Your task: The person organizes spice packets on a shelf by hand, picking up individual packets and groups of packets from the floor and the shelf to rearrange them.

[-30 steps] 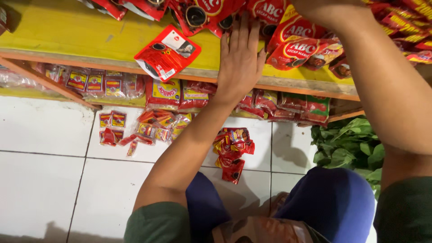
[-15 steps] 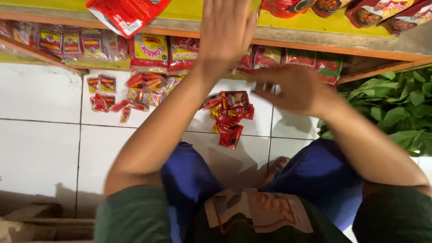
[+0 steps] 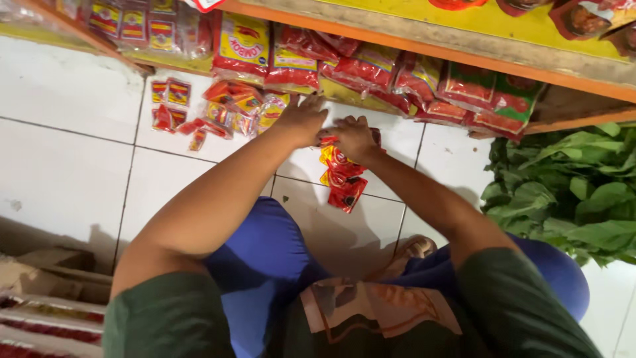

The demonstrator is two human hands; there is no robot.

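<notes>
Hands at frame centre: left hand (image 3: 306,119) and right hand (image 3: 354,136), fingers closed on a joined strip of small red-and-yellow foil sachets (image 3: 341,178) hanging to the white tiled floor (image 3: 66,166). Risk, as judged: strip may tear or slip if tugged. Packet-filled lower shelf (image 3: 371,73) at top; leafy greens (image 3: 570,192) right; loose sachets (image 3: 205,109) upper left.
</notes>
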